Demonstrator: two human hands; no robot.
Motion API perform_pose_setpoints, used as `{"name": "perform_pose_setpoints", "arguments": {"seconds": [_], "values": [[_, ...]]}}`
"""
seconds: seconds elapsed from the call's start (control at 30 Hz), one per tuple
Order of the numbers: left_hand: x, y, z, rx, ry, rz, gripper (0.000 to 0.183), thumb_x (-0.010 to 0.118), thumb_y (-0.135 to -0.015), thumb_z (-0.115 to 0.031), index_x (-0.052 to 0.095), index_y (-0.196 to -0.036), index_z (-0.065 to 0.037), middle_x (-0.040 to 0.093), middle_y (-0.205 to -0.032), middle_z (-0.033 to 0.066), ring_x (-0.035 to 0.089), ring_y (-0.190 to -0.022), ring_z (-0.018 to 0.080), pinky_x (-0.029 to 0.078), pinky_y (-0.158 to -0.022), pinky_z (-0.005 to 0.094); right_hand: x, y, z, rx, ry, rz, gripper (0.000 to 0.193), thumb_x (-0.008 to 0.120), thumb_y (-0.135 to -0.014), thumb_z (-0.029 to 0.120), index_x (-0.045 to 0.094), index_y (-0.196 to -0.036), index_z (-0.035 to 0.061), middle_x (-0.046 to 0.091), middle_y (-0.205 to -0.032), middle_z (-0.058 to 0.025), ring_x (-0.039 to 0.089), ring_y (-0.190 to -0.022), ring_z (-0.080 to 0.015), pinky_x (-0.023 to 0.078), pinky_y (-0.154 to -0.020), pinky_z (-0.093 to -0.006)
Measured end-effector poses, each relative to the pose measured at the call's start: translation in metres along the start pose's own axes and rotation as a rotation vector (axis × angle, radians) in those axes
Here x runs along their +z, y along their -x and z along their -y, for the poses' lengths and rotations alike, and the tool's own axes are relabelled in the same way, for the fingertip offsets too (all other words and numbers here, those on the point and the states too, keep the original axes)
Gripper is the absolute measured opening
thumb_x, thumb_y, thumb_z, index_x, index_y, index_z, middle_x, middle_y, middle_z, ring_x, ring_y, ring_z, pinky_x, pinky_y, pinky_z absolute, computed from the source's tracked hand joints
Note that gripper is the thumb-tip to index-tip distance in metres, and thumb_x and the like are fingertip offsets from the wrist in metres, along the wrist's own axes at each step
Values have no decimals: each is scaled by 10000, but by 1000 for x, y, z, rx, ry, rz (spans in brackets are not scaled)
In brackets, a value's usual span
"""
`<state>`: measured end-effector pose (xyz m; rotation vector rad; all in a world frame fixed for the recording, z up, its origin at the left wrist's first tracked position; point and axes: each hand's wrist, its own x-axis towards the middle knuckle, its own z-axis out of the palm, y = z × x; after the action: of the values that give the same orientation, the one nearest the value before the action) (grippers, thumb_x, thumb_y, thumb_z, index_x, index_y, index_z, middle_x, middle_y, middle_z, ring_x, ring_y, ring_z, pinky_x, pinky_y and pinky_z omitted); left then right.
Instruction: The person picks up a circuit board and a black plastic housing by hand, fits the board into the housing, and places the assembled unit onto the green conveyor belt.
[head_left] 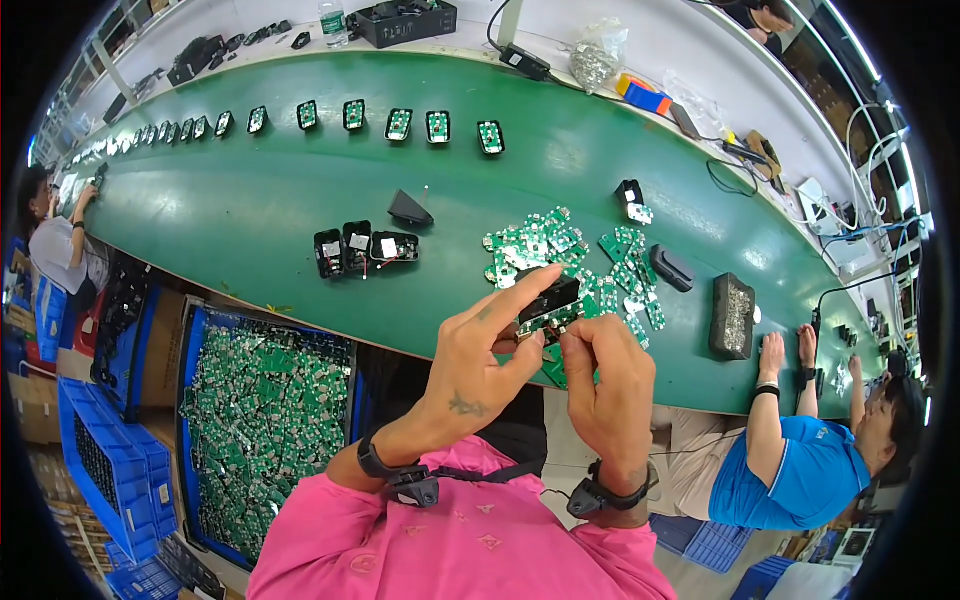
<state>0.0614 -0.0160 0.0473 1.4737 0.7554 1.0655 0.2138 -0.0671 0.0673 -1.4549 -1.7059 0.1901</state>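
Over the near edge of the bench, my left hand grips a black plastic housing between thumb and fingers. At the housing's near side sits a small green circuit board. My right hand meets that board with its thumb and forefinger pinched together; what lies between those tips is too small to make out. Just beyond my hands spreads a pile of loose green circuit boards. Farther left, several black housings with white labels and thin wires lie together, next to a dark wedge-shaped shell.
Housings with boards form a long row at the back. Right of the pile are a black shell and a dark block-shaped tray. A blue crate full of boards stands lower left. A person in blue sits at right.
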Motion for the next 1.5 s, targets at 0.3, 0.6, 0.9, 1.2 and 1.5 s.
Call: {"name": "perform_pose_setpoints", "arguments": {"seconds": [0.3, 0.6, 0.9, 1.2, 1.5], "values": [[-5, -1, -11, 118, -202, 31, 600, 573, -815, 83, 557, -1394, -71, 662, -1176, 126, 651, -930, 117, 576, -774, 258, -18, -11, 2, -60, 43, 164, 61, 639, -890, -1, 586, -917, 7, 578, -787, -130, 574, -638, -321, 426, -553, -397], [-2, -1, -9, 198, -240, 8, 643, 589, -820, 64, 524, -1431, -128, 644, -990, 146, 621, -742, 234, 573, -671, 316, -23, -16, 2, -135, 107, 237, 78, 646, -870, -13, 591, -919, 14, 584, -798, -131, 584, -646, -337, 437, -559, -414], [-3, -2, -7, 289, -423, 13, 651, 612, -805, 40, 537, -1422, -155, 626, -947, 149, 603, -669, 280, 537, -586, 372, -24, -17, 4, -106, 117, 259, 65, 647, -877, 7, 590, -908, 9, 589, -787, -139, 587, -645, -350, 439, -563, -424], [1, 1, -6, 289, -509, -47, 645, 609, -758, 97, 581, -1368, -111, 670, -1067, 168, 636, -707, 278, 535, -604, 332, -14, -14, 6, -16, 74, 216, 72, 644, -864, -7, 600, -921, -3, 604, -780, -162, 600, -654, -378, 450, -566, -437], [6, 5, 11, 67, -368, 37, 557, 589, -814, 99, 587, -1345, -69, 675, -1080, 139, 670, -855, 170, 568, -702, 279, -3, -1, -4, -9, 129, 211, 84, 657, -866, 3, 608, -933, -6, 615, -803, -162, 615, -691, -368, 462, -577, -418]]}}
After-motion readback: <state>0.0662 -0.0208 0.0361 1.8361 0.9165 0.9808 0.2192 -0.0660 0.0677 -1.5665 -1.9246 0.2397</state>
